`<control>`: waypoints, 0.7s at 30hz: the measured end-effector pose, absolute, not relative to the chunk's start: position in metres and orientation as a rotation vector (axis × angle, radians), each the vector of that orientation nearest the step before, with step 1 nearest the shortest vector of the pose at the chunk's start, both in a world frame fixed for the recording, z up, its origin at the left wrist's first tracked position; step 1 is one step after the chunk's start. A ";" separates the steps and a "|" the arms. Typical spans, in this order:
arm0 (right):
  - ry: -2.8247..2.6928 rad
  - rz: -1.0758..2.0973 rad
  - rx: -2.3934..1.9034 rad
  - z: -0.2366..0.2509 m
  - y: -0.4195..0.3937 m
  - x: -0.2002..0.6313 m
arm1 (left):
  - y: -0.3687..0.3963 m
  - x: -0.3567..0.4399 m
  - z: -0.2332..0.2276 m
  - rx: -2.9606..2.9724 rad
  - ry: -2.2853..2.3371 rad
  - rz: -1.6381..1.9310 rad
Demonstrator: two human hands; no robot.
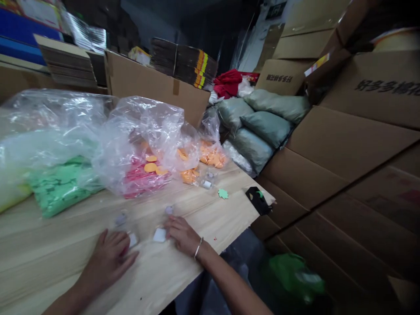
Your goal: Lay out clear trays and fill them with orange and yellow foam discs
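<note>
My left hand (110, 256) rests on the wooden table, thumb apart from the bent fingers. Its fingertips touch a small clear packet with a white square piece (132, 239) and a round greyish piece (120, 218) in it. To the right, my right hand (183, 235), with a bracelet at its wrist, has its fingers close together on the right edge of a similar packet. That packet shows a white square piece (159, 235) and a greyish piece (169, 210). Blur hides the packets' edges and the exact fingertip contact.
Large clear bags hold green foam pieces (65, 186), pink pieces (141, 177) and orange pieces (211, 155). Another small packet (207, 181), a green leaf-shaped piece (223, 194) and a black holder (258, 200) sit near the table's right edge. Cardboard boxes (328, 144) stand beyond it.
</note>
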State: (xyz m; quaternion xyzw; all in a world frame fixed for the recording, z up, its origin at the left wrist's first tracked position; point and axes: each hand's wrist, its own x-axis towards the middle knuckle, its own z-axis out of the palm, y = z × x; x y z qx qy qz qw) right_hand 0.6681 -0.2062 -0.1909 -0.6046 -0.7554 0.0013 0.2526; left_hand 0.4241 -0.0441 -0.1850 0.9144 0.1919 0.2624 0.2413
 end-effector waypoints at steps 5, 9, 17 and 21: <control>-1.557 -0.316 -2.140 -0.161 -0.171 0.754 | -0.054 0.391 -0.203 2.786 0.133 0.932; -1.059 -0.220 -2.621 -0.135 -0.163 0.827 | -0.058 0.390 -0.192 2.738 0.185 0.947; -1.366 -0.294 -2.078 -0.145 -0.278 0.718 | -0.122 0.402 -0.173 2.053 0.531 0.774; -1.504 0.080 -1.616 -0.129 -0.333 0.615 | -0.181 0.459 -0.137 0.984 0.586 0.330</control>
